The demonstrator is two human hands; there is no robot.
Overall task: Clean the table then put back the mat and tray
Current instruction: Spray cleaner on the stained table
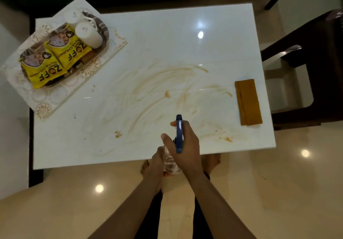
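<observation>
A white glossy table [185, 34] carries brown smears and crumbs across its middle and near edge. My right hand [187, 146] grips the blue trigger head of a spray bottle [179, 133], nozzle pointing over the table. My left hand [157, 161] holds the bottle's clear body from below at the table's near edge. At the far left corner lies a white patterned mat [46, 99], partly overhanging the edge, with a metal tray [101, 28] on it. A folded mustard cloth [247, 102] lies near the right edge.
The tray holds two yellow snack packets [55, 57] and two white cylinders [88, 34]. A dark chair [315, 57] stands close to the table's right side. Shiny beige floor runs in front and to the right; my feet show below the table's near edge.
</observation>
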